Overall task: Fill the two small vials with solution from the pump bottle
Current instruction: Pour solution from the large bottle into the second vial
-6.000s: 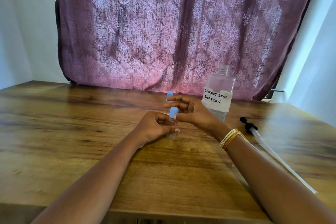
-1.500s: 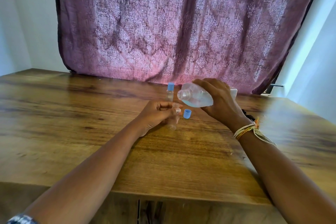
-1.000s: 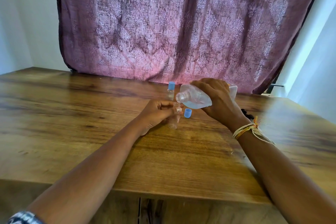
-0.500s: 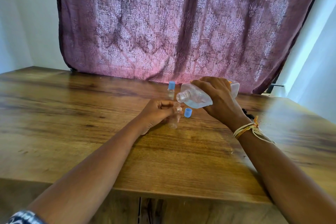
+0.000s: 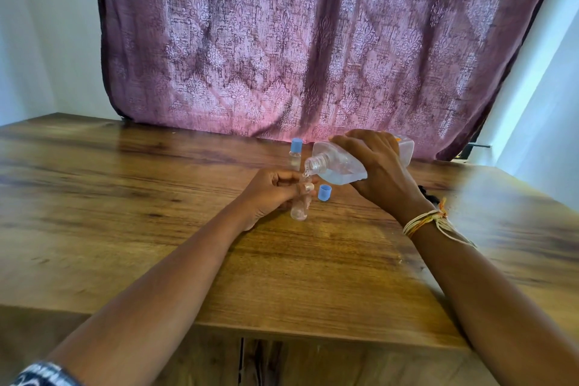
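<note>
Right hand (image 5: 376, 166) grasps pump bottle (image 5: 338, 166) tipped sideways, mouth directly above open vial (image 5: 300, 205) gripped upright by left hand (image 5: 269, 194).

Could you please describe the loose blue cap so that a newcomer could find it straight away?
On the wooden table, look below the tilted bottle. The loose blue cap lies there beside the open vial; the other blue cap sits on a vial.
</note>
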Motion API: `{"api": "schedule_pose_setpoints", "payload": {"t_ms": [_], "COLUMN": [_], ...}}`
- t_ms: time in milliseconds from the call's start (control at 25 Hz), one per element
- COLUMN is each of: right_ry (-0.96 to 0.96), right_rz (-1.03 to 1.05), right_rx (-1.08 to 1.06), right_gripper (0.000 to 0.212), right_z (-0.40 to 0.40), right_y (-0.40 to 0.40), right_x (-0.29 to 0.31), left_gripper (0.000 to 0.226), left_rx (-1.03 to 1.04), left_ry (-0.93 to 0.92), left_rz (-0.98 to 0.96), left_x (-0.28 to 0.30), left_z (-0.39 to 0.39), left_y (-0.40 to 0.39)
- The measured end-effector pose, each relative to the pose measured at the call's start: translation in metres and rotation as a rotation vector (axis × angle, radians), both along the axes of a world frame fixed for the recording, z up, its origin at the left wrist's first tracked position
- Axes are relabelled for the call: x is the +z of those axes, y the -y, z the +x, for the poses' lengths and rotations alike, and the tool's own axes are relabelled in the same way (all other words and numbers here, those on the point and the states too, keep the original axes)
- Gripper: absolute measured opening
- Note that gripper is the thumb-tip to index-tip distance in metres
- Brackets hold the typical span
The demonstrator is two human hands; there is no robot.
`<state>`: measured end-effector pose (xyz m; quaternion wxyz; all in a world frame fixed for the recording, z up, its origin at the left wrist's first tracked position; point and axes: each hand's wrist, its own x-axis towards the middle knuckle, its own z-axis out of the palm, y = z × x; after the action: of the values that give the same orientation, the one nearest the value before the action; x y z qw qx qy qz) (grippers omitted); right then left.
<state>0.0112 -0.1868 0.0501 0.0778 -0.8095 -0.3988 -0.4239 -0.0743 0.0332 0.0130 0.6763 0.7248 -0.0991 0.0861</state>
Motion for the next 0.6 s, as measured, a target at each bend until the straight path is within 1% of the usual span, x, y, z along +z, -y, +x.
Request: {"api": "schedule_pose_setpoints", "payload": {"t_ms": [160, 600], "right_ry": [0.005, -0.004], "right_rz": [0.013, 0.013], "right_rx": [-0.006, -0.019], "right_gripper": [0.054, 0.051], "right_z": [-0.0006, -0.0061], "right_y": [0.0013, 0.0015], "right_x": [0.0006, 0.0035], "left_gripper": [0.015, 0.013], "left_rx": [-0.011, -0.053], "left_ry": [-0.007, 0.006], "left_rz": [0.003, -0.015], "left_x": [-0.0008, 0.0000], "left_z": [0.0016, 0.0007], "left_y": [-0.0006, -0.0014]}}
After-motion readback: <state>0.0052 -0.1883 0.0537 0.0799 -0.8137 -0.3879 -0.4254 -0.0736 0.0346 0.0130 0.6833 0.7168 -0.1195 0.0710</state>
